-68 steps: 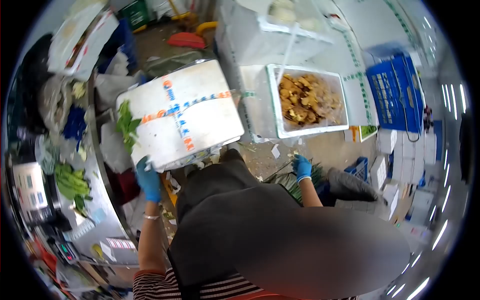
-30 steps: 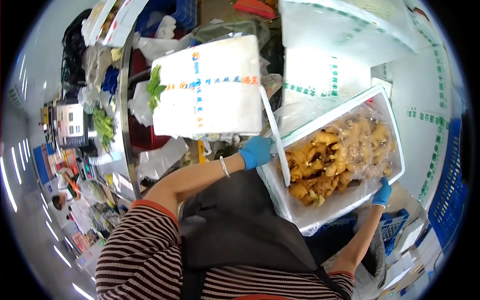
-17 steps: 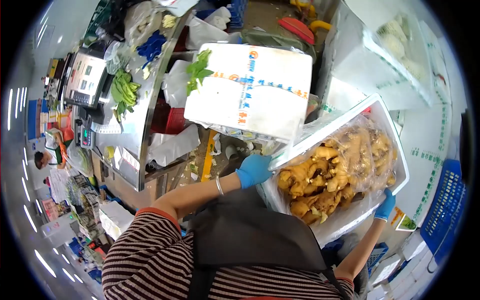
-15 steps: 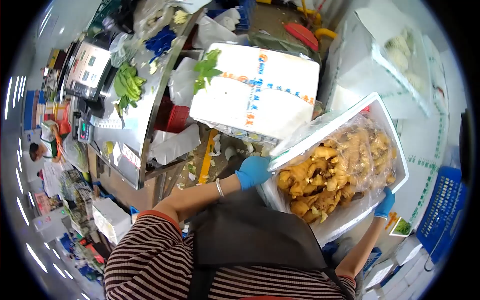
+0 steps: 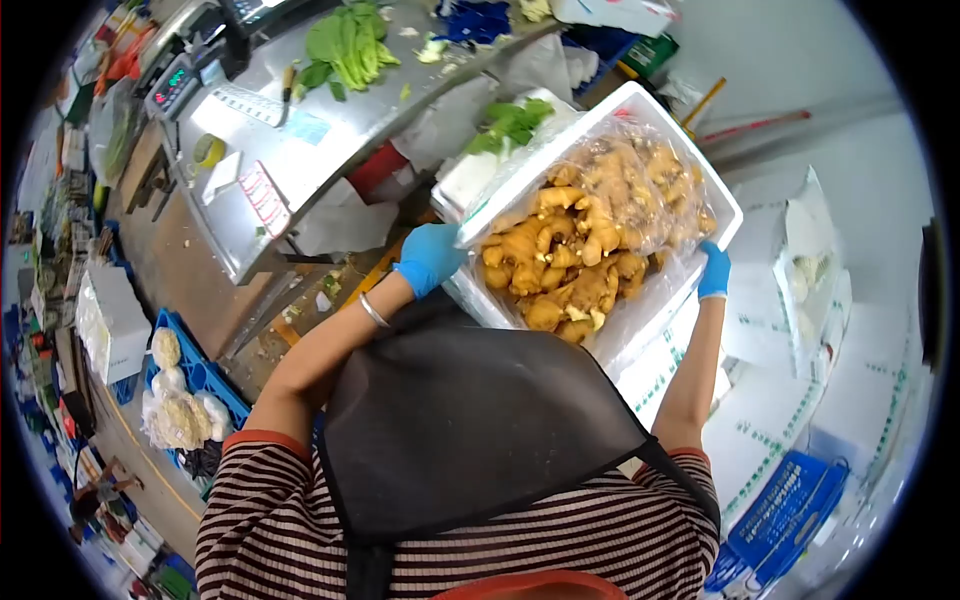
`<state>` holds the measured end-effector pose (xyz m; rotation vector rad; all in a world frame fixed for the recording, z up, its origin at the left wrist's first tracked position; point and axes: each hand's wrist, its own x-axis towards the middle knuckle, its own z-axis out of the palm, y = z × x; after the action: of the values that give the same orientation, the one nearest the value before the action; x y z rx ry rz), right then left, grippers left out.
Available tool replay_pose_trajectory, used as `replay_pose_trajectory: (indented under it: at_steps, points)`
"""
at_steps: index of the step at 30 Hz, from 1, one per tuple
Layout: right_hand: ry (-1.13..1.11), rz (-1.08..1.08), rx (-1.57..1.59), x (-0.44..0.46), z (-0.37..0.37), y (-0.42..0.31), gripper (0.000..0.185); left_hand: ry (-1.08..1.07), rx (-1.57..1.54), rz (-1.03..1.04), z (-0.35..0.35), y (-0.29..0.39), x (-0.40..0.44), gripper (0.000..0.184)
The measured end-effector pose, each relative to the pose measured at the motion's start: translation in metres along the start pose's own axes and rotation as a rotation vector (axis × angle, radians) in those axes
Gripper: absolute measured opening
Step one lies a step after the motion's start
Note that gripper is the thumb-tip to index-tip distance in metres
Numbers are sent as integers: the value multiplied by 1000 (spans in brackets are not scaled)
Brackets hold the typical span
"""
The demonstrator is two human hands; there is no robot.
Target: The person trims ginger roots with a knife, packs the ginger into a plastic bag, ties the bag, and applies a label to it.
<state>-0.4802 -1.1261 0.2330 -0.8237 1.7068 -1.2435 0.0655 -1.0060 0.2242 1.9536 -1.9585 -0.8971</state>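
A white foam box (image 5: 722, 190) full of ginger (image 5: 570, 245) is held between my two blue-gloved hands. My left hand (image 5: 430, 258) grips its left near corner, with the fingers partly hidden by the box. At the right side, my right hand (image 5: 714, 270) is closed around the rim. Clear plastic film (image 5: 640, 190) lies over part of the ginger and hangs over the edges. Behind the held box, a closed white box (image 5: 465, 185) is mostly covered from view, with green leaves (image 5: 515, 122) on top. Whether the two boxes touch, I cannot tell.
On the left stands a steel table (image 5: 350, 130) with leafy greens (image 5: 350, 45), a yellow tape roll (image 5: 208, 150) and a scale (image 5: 175, 85). More white foam boxes (image 5: 770, 430) and a blue crate (image 5: 790, 515) are to the right. A blue basket (image 5: 200, 370) sits lower left.
The ginger box has moved up and left in view, and now covers most of the closed white box. Both hands have kept their hold while the view has turned.
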Motion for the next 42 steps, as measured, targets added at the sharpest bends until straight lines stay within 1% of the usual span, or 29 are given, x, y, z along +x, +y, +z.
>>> replay_pose_trajectory:
  at_steps: [1,2,3,4,5,6,7,9,10,12,13,15,17,18,19,21,24,25,26,27,28,29,30,31,33,35,37,39,42]
  points:
    - [-76,51,-25,25,25,0,47,28,10,-28,-4,-10,5,35]
    - [-74,84,-72,53,48,10,48,45,19,-53,-8,-18,11,36]
    - [2,35,-326,77,71,16,55,43,-2,-89,-15,-17,20,36]
    - [25,-60,-366,77,99,17,61,43,-29,-110,-19,-19,29,37]
    - [138,-175,-600,118,105,58,65,35,-56,-125,-21,-18,42,37]
    - [271,-102,-923,91,128,27,68,58,-13,-72,-19,-14,53,40]
    - [227,-125,-830,102,122,36,69,80,-7,-48,-25,-2,60,39]
    - [150,-163,-659,119,97,54,73,-31,14,-64,-21,-4,79,44]
    - [177,-104,-795,106,101,43,77,-30,-16,-28,-9,-6,80,46]
    - [267,-109,-911,77,120,16,78,8,-71,63,8,-18,82,52]
    - [309,-104,-966,67,120,16,78,2,-19,41,0,-7,76,54]
    - [382,-171,-955,81,109,32,73,27,121,73,9,-7,77,61]
    - [413,-222,-916,76,113,26,71,14,82,93,2,-6,79,61]
    - [434,-224,-932,69,122,13,68,-62,48,32,-2,-5,83,63]
    - [457,-229,-945,63,132,1,66,-53,35,30,2,-10,83,64]
    - [499,-333,-979,67,130,2,64,-102,89,60,-3,-8,85,66]
    - [535,-553,-909,55,132,-5,49,-357,183,51,-45,9,95,59]
    - [533,-633,-868,54,134,-9,45,-362,233,49,-67,29,105,56]
    - [513,-774,-937,44,137,-21,33,-369,288,48,-93,55,115,54]
    - [398,-706,-865,34,137,-23,28,-372,343,47,-109,75,125,52]
    - [281,-643,-791,22,139,-25,24,-47,225,201,-109,94,128,45]
    - [55,-650,-670,3,149,-39,15,-156,47,197,-105,110,141,43]
    - [-131,-669,-596,-8,163,-49,16,-266,-134,191,-100,124,156,43]
    - [-346,-663,-751,-10,168,-48,17,-378,-318,182,-93,136,172,47]
    - [-410,-139,-960,-5,183,-52,34,-399,-224,324,-39,126,220,52]
    - [-145,-40,-950,35,166,-49,59,-41,-17,394,-2,119,275,63]
    - [133,-663,-923,79,135,-60,71,287,273,595,-34,145,321,70]
    - [105,-811,-1002,111,114,-83,76,263,193,665,-32,132,370,74]
    - [10,-639,-956,145,126,-74,68,-22,-127,569,-32,160,406,75]
